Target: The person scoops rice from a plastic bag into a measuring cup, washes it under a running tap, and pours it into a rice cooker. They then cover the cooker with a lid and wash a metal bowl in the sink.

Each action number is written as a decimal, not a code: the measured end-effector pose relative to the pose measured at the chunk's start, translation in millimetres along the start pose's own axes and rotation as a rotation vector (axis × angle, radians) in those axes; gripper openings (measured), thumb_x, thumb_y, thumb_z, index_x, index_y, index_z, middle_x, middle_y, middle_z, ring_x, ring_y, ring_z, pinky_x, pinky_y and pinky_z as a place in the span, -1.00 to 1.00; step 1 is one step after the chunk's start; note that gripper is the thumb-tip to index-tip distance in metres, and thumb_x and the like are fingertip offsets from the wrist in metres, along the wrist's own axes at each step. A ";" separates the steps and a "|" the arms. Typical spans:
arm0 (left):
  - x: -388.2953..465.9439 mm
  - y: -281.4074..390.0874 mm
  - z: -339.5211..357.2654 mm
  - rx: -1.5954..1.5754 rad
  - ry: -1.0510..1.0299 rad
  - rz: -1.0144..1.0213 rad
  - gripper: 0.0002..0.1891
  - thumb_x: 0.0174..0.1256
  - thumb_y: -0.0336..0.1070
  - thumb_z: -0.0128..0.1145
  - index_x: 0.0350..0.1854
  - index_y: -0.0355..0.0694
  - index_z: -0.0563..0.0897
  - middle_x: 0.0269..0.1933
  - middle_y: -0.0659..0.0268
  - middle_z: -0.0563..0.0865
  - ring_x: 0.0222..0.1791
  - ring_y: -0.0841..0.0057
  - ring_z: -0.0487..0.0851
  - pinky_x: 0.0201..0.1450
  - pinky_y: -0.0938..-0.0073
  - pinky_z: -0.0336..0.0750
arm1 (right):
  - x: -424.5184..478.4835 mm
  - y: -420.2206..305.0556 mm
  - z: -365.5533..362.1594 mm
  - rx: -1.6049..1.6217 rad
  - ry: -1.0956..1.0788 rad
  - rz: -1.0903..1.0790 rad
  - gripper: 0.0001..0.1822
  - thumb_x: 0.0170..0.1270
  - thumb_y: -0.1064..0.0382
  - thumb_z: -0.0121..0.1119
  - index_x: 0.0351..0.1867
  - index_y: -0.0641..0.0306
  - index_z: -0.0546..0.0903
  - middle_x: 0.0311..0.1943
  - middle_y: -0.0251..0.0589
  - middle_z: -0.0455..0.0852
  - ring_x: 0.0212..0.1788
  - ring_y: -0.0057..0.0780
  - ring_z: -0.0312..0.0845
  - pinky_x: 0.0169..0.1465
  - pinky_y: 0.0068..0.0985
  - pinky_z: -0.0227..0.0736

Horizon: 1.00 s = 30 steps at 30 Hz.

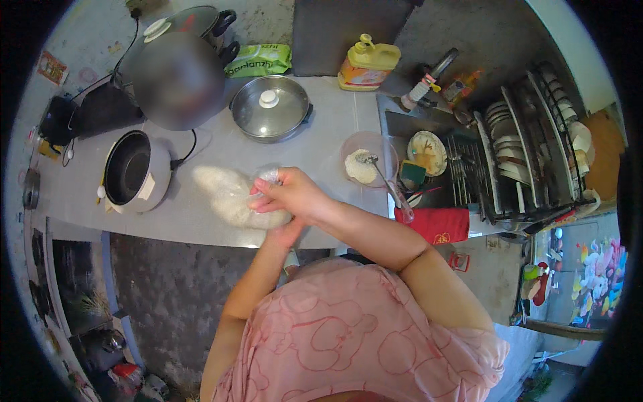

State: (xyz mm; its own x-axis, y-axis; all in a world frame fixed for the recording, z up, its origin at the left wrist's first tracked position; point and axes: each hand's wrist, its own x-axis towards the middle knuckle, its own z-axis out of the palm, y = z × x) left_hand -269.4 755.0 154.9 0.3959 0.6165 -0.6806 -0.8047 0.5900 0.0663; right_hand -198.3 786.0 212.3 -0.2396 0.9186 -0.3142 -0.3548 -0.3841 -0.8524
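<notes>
A clear plastic bag of pale powder or grain (pixel 228 198) is held over the front of the countertop. My right hand (pixel 289 193) pinches the bag's gathered neck. My left hand (pixel 287 231) is under the bag's right end, mostly hidden by the bag and the right hand. To the right, a clear bowl (pixel 351 140) holds white powder (pixel 360 167) with a metal spoon (pixel 382 173) in it. An electric cooking pot (pixel 155 176), its inside dark, stands to the left. Behind the bag is a wide pan with a glass lid (pixel 286 108).
A yellow jug (pixel 369 68) and a green packet (pixel 266 59) stand at the back. On the right are a sink with a dirty plate (pixel 427 143), a red cloth (pixel 437 223) over the counter edge and a dish rack (pixel 512 151). A power cord (pixel 191 148) lies behind the pot.
</notes>
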 end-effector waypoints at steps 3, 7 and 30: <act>35.0 -13.3 -54.7 -0.305 -0.349 -0.256 -0.78 0.45 -0.21 -0.09 -0.06 -0.19 0.54 -0.16 0.31 0.63 -0.21 0.48 0.60 -0.15 0.46 0.54 | 20.3 15.6 -28.1 -0.587 0.112 -0.156 -0.70 0.27 0.17 0.25 -0.36 0.46 0.58 -0.50 -0.17 0.66 -0.51 -0.54 0.65 -0.42 -0.50 0.55; 38.2 -27.0 -82.5 -0.542 -0.532 -0.594 -0.78 0.44 -0.23 -0.08 -0.11 -0.24 0.55 -0.19 0.24 0.66 -0.24 0.52 0.62 -0.19 0.52 0.55 | 28.8 39.9 -48.5 -0.467 0.367 -0.178 -0.69 0.18 0.17 0.34 -0.48 0.43 0.60 -0.58 -0.18 0.60 -0.59 -0.51 0.62 -0.49 -0.53 0.49; 48.8 57.1 -31.4 0.774 -0.291 0.520 -0.85 0.43 -0.30 0.03 -0.22 -0.28 0.56 -0.24 0.15 0.68 -0.41 0.53 0.64 -0.30 0.56 0.57 | -20.5 76.7 -119.3 -0.440 -0.206 0.038 -0.74 0.39 0.31 0.05 0.04 0.32 0.60 -0.09 -0.27 0.67 -0.16 -0.57 0.51 0.01 -0.55 0.40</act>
State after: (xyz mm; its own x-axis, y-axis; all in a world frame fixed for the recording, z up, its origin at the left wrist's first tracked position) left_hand -310.0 802.4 102.5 0.2512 0.9400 -0.2308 -0.4378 0.3230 0.8390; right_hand -112.8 748.8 103.5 -0.4343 0.8505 -0.2968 0.0628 -0.3001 -0.9518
